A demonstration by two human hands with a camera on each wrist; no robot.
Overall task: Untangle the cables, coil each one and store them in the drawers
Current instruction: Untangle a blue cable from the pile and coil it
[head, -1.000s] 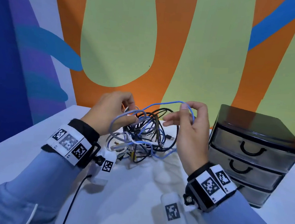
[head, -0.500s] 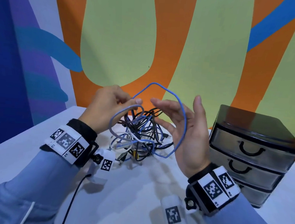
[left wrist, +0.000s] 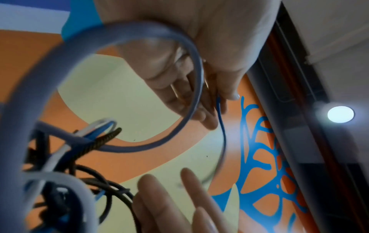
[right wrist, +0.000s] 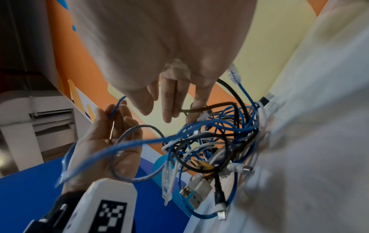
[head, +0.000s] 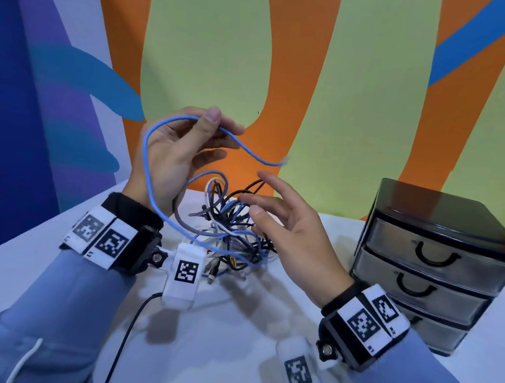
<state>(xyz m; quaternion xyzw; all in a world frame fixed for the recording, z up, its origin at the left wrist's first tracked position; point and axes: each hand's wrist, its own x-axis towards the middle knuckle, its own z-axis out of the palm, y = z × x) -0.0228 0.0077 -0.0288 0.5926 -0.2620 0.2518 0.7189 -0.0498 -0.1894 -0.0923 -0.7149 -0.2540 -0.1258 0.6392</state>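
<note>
A tangle of blue, black, white and grey cables [head: 232, 229] lies on the white table [head: 217, 335] between my hands. My left hand [head: 184, 151] is raised above it and pinches a light blue cable [head: 147, 163] between thumb and fingers. That cable loops round the hand and its free end [head: 283, 161] sticks out to the right. In the left wrist view the blue cable [left wrist: 220, 119] runs out from the fingertips. My right hand [head: 285, 224] hovers over the tangle with straight fingers, holding nothing. The right wrist view shows the tangle [right wrist: 217, 141] and several plugs [right wrist: 197, 189].
A black three-drawer unit [head: 434, 262] with its drawers closed stands at the right of the table. A painted wall rises behind. A black lead [head: 129, 333] runs from my left wrist camera toward the near table edge.
My left hand has risen and pulled the blue cable up out of the pile, freeing its end. My right hand let go of the loop and dropped toward the tangle.
</note>
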